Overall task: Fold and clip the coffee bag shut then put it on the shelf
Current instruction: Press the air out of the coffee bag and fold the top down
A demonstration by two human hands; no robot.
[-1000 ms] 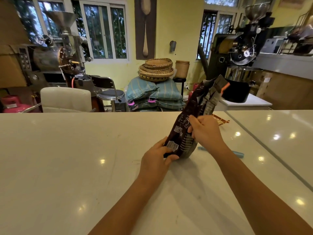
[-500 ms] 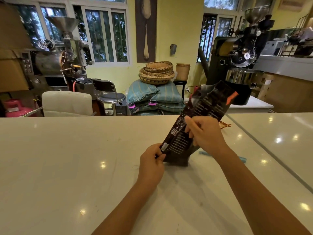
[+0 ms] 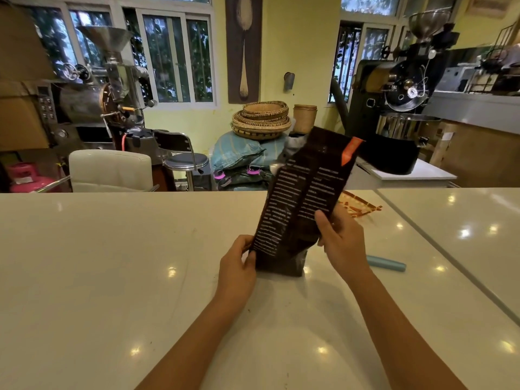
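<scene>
A dark brown coffee bag (image 3: 301,198) with white print and an orange corner stands on the white counter (image 3: 112,263), leaning to the right, its printed back toward me. The top is open and unfolded. My left hand (image 3: 239,266) pinches the bag's lower left edge. My right hand (image 3: 339,237) grips its right edge at mid height. A light blue clip (image 3: 387,263) lies on the counter just right of my right wrist, apart from the bag.
A torn orange-patterned strip of packaging (image 3: 357,206) lies on the counter behind the bag. A seam (image 3: 439,249) divides the counter on the right. Beyond the counter stand a white chair (image 3: 109,170), a stool (image 3: 185,161), sacks with baskets (image 3: 261,119) and two coffee roasters (image 3: 405,88).
The bag has turned from edge-on to show its flat printed back and now stands more upright. My right hand has slid to its right edge, my left to the lower left edge.
</scene>
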